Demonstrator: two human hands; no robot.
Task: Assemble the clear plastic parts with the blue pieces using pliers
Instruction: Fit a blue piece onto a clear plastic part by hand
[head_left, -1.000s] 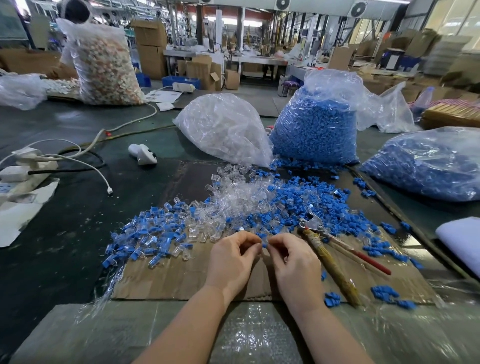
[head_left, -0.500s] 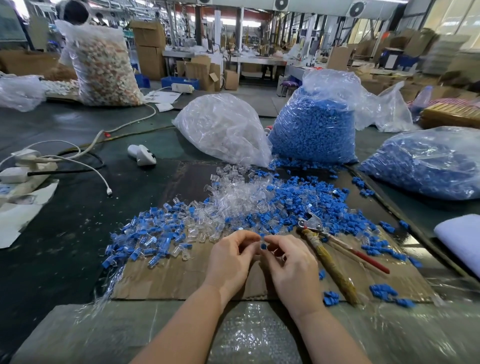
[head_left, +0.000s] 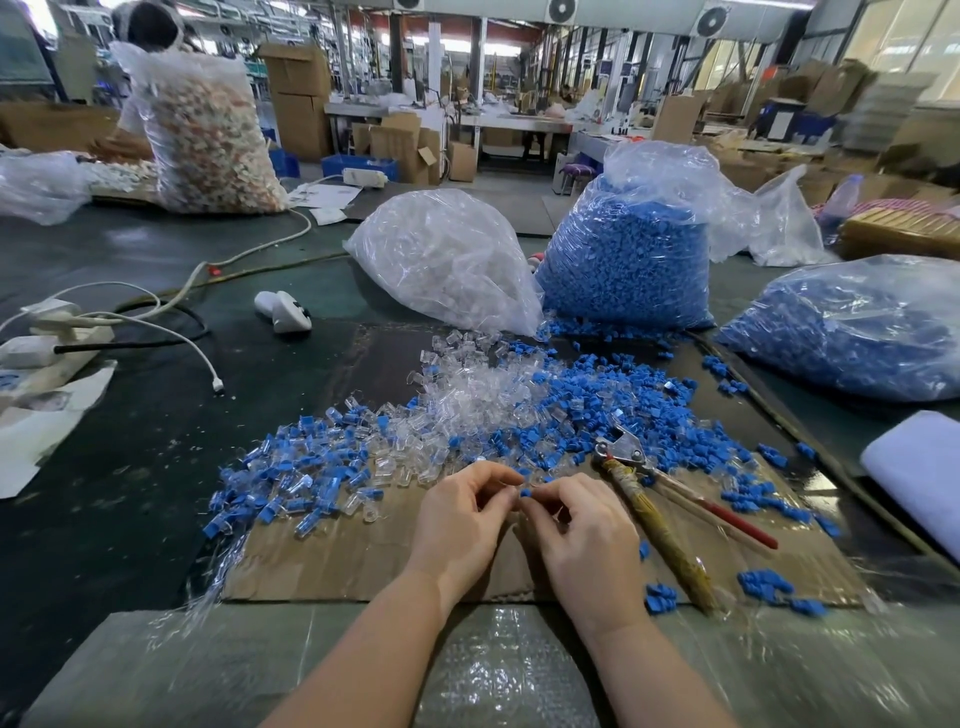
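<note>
**Hands joined over one blue piece at the near edge of the cardboard**

Left hand (head_left: 460, 525) and right hand (head_left: 582, 540) meet fingertip to fingertip above the cardboard sheet (head_left: 363, 561). A single blue piece (head_left: 525, 491) is pinched between them; which fingers bear on it cannot be told. All fingers are curled. The pliers (head_left: 652, 499) lie untouched just right of the right hand, head toward the far edge. Loose clear parts (head_left: 467, 400) and blue pieces (head_left: 639, 415) cover the far half of the sheet. A clear-parts bag (head_left: 441, 260) and a blue-parts bag (head_left: 628, 254) stand beyond.
</note>
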